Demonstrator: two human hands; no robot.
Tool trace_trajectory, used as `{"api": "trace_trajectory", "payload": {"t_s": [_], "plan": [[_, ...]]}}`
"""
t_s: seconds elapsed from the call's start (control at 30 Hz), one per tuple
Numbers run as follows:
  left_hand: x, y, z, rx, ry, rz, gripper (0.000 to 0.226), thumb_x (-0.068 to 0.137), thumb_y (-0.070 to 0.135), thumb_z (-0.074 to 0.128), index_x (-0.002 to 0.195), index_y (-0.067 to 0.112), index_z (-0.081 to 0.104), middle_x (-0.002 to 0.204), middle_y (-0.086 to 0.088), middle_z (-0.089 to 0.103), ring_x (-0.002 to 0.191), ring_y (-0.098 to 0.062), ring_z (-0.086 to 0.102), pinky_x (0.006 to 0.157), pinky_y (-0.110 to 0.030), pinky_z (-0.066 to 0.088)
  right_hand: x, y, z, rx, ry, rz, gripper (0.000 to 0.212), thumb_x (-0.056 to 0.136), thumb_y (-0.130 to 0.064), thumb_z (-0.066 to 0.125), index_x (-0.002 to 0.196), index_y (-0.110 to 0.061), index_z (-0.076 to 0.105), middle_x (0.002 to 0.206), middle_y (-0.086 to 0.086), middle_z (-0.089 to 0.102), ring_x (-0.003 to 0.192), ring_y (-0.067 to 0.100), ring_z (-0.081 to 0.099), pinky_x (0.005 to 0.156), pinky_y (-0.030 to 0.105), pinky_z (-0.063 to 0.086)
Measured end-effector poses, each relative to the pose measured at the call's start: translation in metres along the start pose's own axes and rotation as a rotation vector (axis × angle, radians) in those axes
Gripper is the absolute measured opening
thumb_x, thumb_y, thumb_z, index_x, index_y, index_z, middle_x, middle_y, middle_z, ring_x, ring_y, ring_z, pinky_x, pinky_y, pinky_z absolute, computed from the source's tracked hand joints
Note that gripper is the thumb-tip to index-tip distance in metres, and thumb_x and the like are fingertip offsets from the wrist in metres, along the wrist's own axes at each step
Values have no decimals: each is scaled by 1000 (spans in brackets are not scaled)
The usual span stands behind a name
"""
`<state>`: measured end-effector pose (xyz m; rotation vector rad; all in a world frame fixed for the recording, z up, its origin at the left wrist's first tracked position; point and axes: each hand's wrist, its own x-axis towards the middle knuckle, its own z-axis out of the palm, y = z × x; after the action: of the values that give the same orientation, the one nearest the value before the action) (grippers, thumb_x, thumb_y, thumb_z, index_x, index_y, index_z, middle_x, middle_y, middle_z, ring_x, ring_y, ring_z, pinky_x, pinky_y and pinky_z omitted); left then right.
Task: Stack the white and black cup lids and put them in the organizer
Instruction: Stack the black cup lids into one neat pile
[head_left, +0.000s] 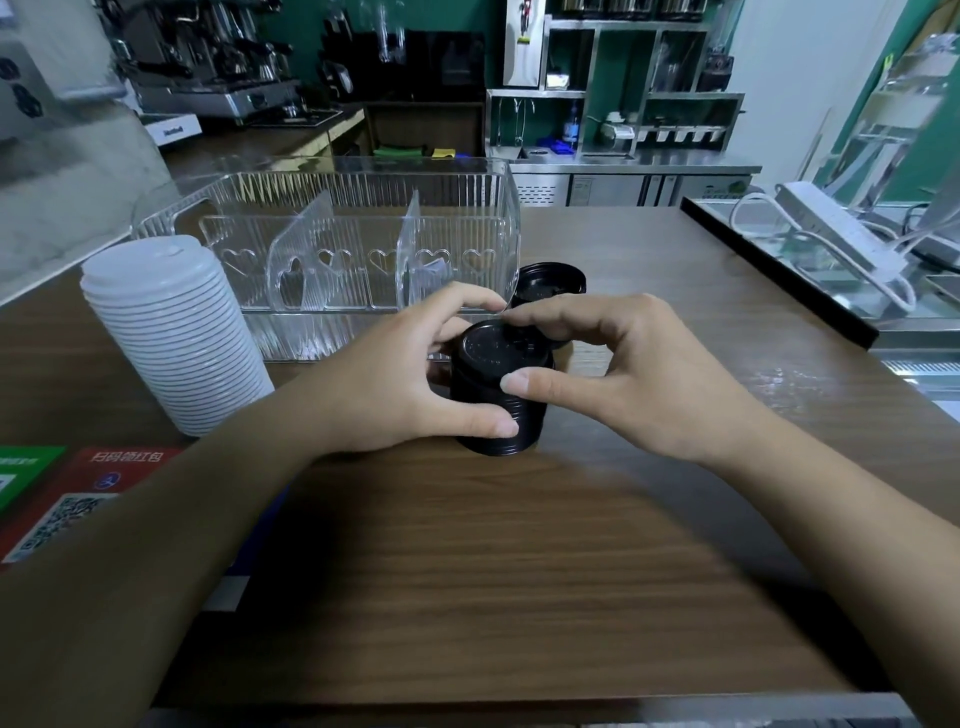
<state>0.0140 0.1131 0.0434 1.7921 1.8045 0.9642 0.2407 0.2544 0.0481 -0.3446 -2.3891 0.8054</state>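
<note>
Right, the wooden counter (519, 545) fills the view, and the clear plastic organizer (363, 218) stands at its far side with upright dividers. Just left of it rises the tall stack of white lids (171, 338), standing alone. Front and centre, both hands work the stack of black lids (496, 395): the left hand (395, 374) wraps its side, thumb low, while the right hand (613, 364) pinches the top lid between thumb and fingers. Behind them, beside the organizer's right end, sits another black lid (550, 283).
</note>
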Motion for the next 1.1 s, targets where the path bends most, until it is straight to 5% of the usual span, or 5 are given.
{"api": "trace_trajectory", "payload": {"t_s": [0.57, 0.7, 0.8, 0.93, 1.1], "plan": [[1, -1, 4, -9, 2, 25, 67, 88, 37, 101, 143, 36, 64, 138, 16, 77, 136, -8, 71, 119, -53, 56, 2, 2, -2, 109, 8, 62, 49, 87, -33, 93, 133, -24, 78, 119, -18, 81, 111, -3, 75, 100, 18, 56], [2, -2, 5, 0, 7, 30, 69, 88, 40, 100, 145, 39, 62, 140, 18, 75, 137, -7, 70, 120, -52, 54, 5, 9, -4, -41, 176, 18, 24, 110, -34, 67, 130, -27, 77, 110, -17, 80, 97, 7, 74, 92, 21, 56], [2, -3, 5, 5, 5, 24, 69, 88, 45, 100, 145, 41, 62, 141, 21, 74, 138, -6, 69, 121, -52, 53, 13, 24, -5, -246, 303, 3, 19, 109, -21, 68, 125, -23, 77, 112, -14, 78, 102, 10, 69, 93, 27, 53], [2, -3, 5, 10, 9, 28, 67, 89, 43, 99, 144, 41, 62, 140, 21, 74, 137, -6, 69, 121, -51, 53, 26, 49, 1, -532, 229, -19, 30, 102, -23, 76, 132, -21, 74, 128, -3, 76, 121, 29, 66, 101, 42, 46], [2, 0, 6, 4, 5, 25, 66, 90, 40, 98, 145, 39, 62, 139, 23, 75, 137, -3, 68, 122, -49, 52, 36, 61, 16, -667, 171, -44, 35, 103, -38, 57, 124, -23, 81, 133, -3, 74, 124, 34, 62, 105, 43, 32]]}}
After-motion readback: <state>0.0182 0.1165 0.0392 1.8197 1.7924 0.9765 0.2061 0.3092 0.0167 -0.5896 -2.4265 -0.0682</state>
